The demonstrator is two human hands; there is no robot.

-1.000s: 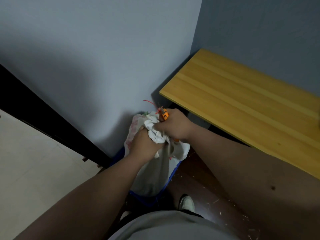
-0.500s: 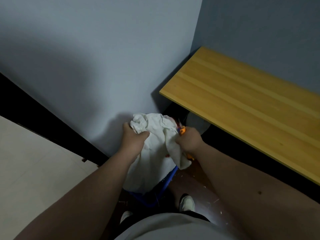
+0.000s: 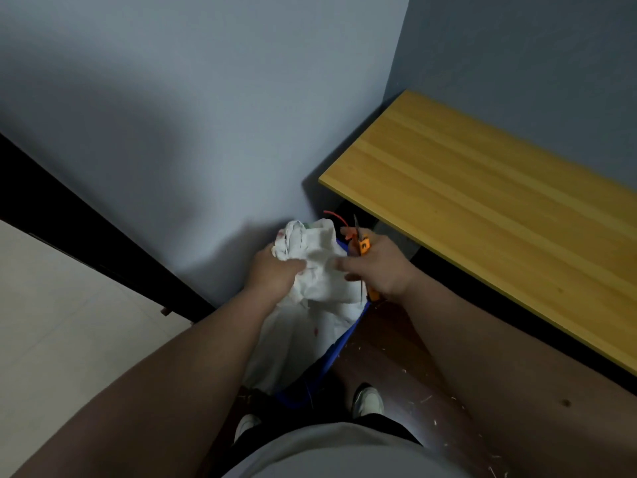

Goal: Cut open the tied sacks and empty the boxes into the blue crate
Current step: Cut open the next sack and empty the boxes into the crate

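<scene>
Apparently the white sack (image 3: 310, 326) is being opened or emptied, hanging over the blue crate (image 3: 339, 346) by the wall. Left hand (image 3: 275, 274) bunches its top; right hand (image 3: 375, 267) pinches cloth while gripping orange-handled scissors (image 3: 363, 246). Next, I judge, upend it so the boxes, unseen, fall in.

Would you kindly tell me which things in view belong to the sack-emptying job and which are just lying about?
Belongs to the job:
white sack, gripped by left hand
orange-handled cutter, held in right hand
blue crate under the sack

Just lying about:
wooden tabletop
pale scraps on the floor
</scene>
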